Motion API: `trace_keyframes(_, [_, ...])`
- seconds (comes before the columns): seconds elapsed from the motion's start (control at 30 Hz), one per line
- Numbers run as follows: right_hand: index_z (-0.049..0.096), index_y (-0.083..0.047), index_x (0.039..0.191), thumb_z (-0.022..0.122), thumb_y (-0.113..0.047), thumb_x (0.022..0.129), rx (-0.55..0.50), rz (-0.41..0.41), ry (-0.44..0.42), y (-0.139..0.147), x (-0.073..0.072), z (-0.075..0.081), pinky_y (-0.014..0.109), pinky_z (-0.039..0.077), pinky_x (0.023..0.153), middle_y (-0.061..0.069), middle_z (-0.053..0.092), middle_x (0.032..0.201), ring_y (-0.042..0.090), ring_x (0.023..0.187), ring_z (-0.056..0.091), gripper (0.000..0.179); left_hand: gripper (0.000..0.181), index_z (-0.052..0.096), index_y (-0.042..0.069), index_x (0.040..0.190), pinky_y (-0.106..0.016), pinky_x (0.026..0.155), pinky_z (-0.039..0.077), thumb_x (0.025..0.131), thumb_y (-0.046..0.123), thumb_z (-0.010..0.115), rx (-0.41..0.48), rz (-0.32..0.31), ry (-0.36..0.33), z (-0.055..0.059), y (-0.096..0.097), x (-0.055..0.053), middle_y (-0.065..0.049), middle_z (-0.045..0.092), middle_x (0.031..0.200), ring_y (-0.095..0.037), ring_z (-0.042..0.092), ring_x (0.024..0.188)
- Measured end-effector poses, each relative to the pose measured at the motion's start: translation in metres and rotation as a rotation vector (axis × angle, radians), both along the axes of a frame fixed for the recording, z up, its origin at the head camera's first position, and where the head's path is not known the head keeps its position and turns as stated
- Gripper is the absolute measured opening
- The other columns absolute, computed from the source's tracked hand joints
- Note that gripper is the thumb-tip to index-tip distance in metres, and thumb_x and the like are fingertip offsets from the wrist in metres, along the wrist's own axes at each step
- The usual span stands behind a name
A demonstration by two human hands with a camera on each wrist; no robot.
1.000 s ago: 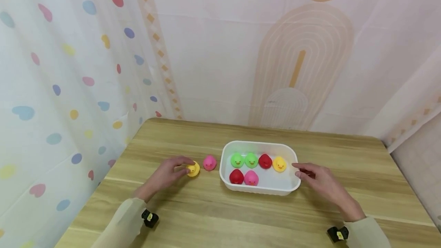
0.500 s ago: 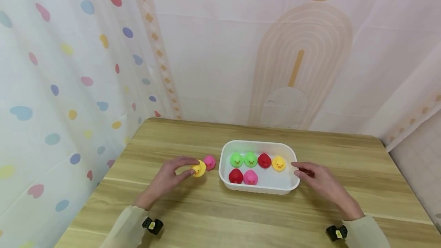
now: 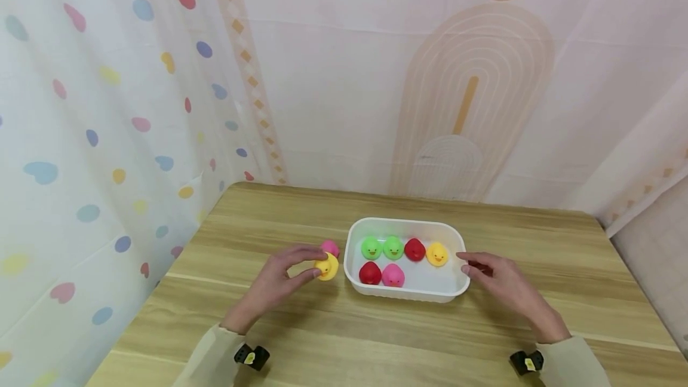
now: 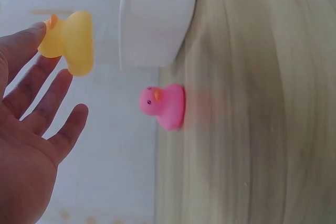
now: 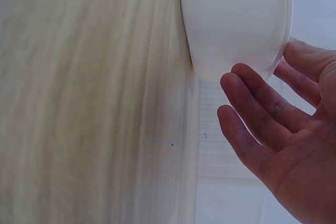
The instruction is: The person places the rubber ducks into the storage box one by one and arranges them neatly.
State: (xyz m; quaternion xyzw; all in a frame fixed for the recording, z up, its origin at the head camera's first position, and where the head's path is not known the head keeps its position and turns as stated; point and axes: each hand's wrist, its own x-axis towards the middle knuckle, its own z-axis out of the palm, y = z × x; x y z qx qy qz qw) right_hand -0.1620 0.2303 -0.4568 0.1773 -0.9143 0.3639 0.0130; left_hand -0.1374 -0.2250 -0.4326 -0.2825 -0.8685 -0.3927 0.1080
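My left hand [image 3: 276,279] pinches a yellow rubber duck [image 3: 326,266] between thumb and fingertips. In the left wrist view this yellow duck [image 4: 79,43] is off the table, tilted. Just behind it in the head view, a pink rubber duck [image 3: 330,248] stands on the table, partly hidden; the left wrist view shows this pink duck [image 4: 167,107] whole and upright. My right hand [image 3: 502,282] holds the right end of a white plastic tray [image 3: 430,298] at its rim, thumb and index finger at the edge. Its other fingers lie along the tray's outer wall [image 5: 236,19].
Inside the tray, two green ducks [image 3: 371,248], a red duck [image 3: 415,250] and a yellow duck [image 3: 437,254] form the back row. Another red duck [image 3: 369,273] and a pink duck [image 3: 393,276] sit in front. Patterned curtains [image 3: 344,76] border the wooden table [image 3: 376,339].
My left hand has lifted the yellow duck and carried it right, in front of the loose pink duck, closer to the tray. The right hand stays at the tray's rim.
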Motion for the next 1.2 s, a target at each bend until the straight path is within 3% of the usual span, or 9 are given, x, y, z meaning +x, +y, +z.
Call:
trace_keyframes(0.33, [0.072,-0.003,0.128,0.068,-0.022,0.103,-0.001,0.001,0.001,-0.001,0.0,0.0,0.026,0.056,0.076,0.013,0.073,0.117,0.016,0.091,0.063,0.032,0.028,0.077,0.018,0.119,-0.047,0.104,0.052,0.091,0.014,0.08,0.025,-0.009,-0.009,0.009,0.013,0.006,0.008,0.073,0.122,-0.021,0.064,0.123])
trace_keyframes(0.6, [0.072,-0.003,0.129,0.068,-0.023,0.103,-0.015,-0.005,-0.022,-0.001,0.001,0.002,0.026,0.057,0.077,0.013,0.073,0.118,0.017,0.093,0.064,0.034,0.026,0.078,0.013,0.115,-0.041,0.096,0.057,0.09,0.009,0.081,0.058,-0.1,0.03,0.013,0.03,0.002,0.001,0.074,0.121,-0.019,0.067,0.114])
trace_keyframes(0.7, [0.071,-0.003,0.13,0.067,-0.025,0.103,-0.021,-0.001,-0.037,0.0,0.001,0.003,0.025,0.057,0.078,0.014,0.072,0.12,0.017,0.094,0.064,0.035,0.025,0.078,0.012,0.115,-0.042,0.098,0.056,0.09,0.009,0.08,0.06,-0.128,0.025,0.015,0.038,0.001,0.001,0.075,0.118,-0.021,0.066,0.116])
trace_keyframes(0.83, [0.071,-0.003,0.13,0.067,-0.026,0.103,-0.024,-0.001,-0.042,0.0,0.001,0.002,0.025,0.057,0.078,0.014,0.072,0.121,0.017,0.094,0.064,0.035,0.026,0.079,0.013,0.116,-0.043,0.108,0.05,0.09,0.011,0.081,0.036,-0.132,0.013,0.015,0.048,-0.001,0.003,0.075,0.118,-0.019,0.067,0.115])
trace_keyframes(1.03, [0.072,-0.004,0.13,0.067,-0.026,0.103,-0.021,-0.009,-0.038,0.0,0.0,0.002,0.026,0.056,0.078,0.013,0.072,0.12,0.017,0.094,0.064,0.035,0.025,0.079,0.015,0.116,-0.042,0.101,0.052,0.091,0.014,0.08,0.018,-0.133,0.006,0.011,0.061,-0.004,0.004,0.074,0.12,-0.017,0.064,0.117])
trace_keyframes(1.2, [0.072,-0.003,0.13,0.067,-0.025,0.103,-0.018,-0.008,-0.037,0.0,0.0,0.002,0.027,0.057,0.079,0.015,0.072,0.121,0.018,0.095,0.065,0.035,0.024,0.078,0.012,0.117,-0.039,0.103,0.052,0.093,0.014,0.079,0.03,-0.176,-0.01,0.008,0.073,-0.006,0.002,0.074,0.12,-0.018,0.065,0.117])
